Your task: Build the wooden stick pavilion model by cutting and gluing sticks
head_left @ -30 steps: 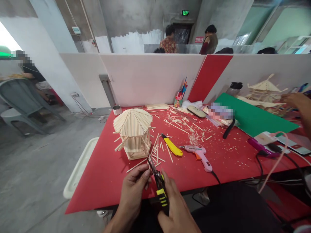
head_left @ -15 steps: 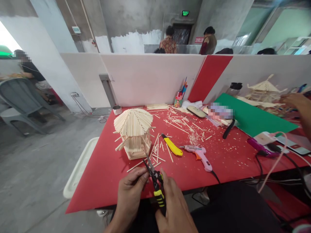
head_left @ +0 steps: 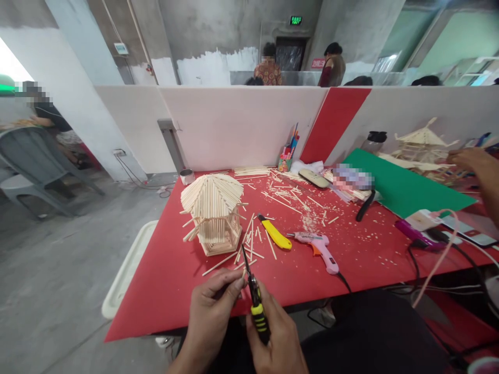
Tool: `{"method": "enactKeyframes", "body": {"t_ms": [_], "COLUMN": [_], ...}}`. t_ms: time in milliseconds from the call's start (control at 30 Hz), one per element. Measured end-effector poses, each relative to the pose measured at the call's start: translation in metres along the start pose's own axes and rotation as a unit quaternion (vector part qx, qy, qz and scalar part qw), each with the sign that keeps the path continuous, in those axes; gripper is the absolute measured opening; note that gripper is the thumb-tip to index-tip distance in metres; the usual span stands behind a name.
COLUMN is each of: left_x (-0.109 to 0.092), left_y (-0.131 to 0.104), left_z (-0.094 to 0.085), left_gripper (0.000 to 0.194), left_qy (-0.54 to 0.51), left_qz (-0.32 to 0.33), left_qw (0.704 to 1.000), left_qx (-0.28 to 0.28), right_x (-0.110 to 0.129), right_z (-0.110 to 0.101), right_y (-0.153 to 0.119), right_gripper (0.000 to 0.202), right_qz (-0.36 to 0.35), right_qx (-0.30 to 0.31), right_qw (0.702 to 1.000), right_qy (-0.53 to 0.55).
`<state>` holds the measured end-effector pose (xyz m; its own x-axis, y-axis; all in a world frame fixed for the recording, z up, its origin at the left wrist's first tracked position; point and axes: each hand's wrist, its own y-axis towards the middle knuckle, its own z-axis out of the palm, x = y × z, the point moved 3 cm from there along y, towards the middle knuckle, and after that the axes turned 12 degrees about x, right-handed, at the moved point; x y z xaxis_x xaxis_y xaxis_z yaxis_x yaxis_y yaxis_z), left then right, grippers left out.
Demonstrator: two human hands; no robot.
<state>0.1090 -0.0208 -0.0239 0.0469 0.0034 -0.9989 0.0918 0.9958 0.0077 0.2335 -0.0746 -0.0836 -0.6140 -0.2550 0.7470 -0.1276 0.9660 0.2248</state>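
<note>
My left hand (head_left: 213, 306) pinches a short piece of wooden stick (head_left: 244, 272) between thumb and fingertips. Most of that piece is hidden by the fingers. In my right hand (head_left: 278, 327) are scissors (head_left: 257, 309) with black-and-yellow handles, gripped closed. Their narrow dark blades point up and away, just right of the stick piece; whether they touch it I cannot tell. Beyond my hands stands a small pavilion model (head_left: 212, 213) built of wooden sticks, with a sloped roof. Loose cut sticks (head_left: 252, 241) lie at its right side.
A yellow utility knife (head_left: 276, 234) and a pink glue gun (head_left: 317, 248) lie to the right on the red tabletop (head_left: 156, 291). Farther back are stick scraps, a pen cup (head_left: 286, 162) and a green board (head_left: 409, 182). A co-worker's arm (head_left: 477, 163) reaches in near another model.
The scissors' blades, spread apart half a second ago, have come together, and the right hand's fingers have tightened round the handles. My left hand stays nearly in place.
</note>
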Motion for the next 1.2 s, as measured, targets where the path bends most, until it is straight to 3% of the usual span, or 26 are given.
{"method": "enactKeyframes", "body": {"t_ms": [100,200,533,700,833,933,1033,1200], "left_x": [0.002,0.004,0.006,0.002,0.004,0.006,0.005,0.0], "left_y": [0.002,0.004,0.004,0.003,0.003,0.003,0.004,0.004], "left_z": [-0.002,-0.006,-0.008,-0.008,-0.007,-0.005,-0.004,-0.017], "left_gripper": [0.014,0.016,0.007,0.007,0.014,0.027,0.03,0.031], "left_qy": [-0.024,-0.036,-0.003,0.012,-0.023,-0.077,-0.113,-0.163], "left_qz": [-0.024,-0.025,0.016,0.015,-0.022,-0.057,-0.074,-0.082], "left_qw": [0.999,0.998,1.0,1.0,0.999,0.994,0.99,0.983], "left_qx": [-0.029,-0.041,0.002,0.012,-0.017,-0.042,-0.034,-0.023], "right_x": [0.001,0.002,0.001,0.0,0.005,0.002,-0.009,-0.024], "right_z": [-0.008,-0.009,0.007,0.007,-0.007,-0.021,-0.029,-0.027], "right_y": [0.006,0.004,-0.005,-0.004,0.007,0.023,0.043,0.063], "right_gripper": [0.056,0.064,0.079,0.069,0.051,0.05,0.055,0.055], "right_qz": [0.005,0.024,0.035,0.012,-0.004,0.081,0.158,0.144], "right_qx": [0.027,0.012,-0.007,0.002,0.03,0.037,0.027,-0.007], "right_qw": [0.999,0.998,0.997,1.0,0.999,0.995,0.972,0.938], "right_qy": [-0.018,-0.049,-0.07,-0.017,0.02,-0.04,-0.17,-0.315]}}
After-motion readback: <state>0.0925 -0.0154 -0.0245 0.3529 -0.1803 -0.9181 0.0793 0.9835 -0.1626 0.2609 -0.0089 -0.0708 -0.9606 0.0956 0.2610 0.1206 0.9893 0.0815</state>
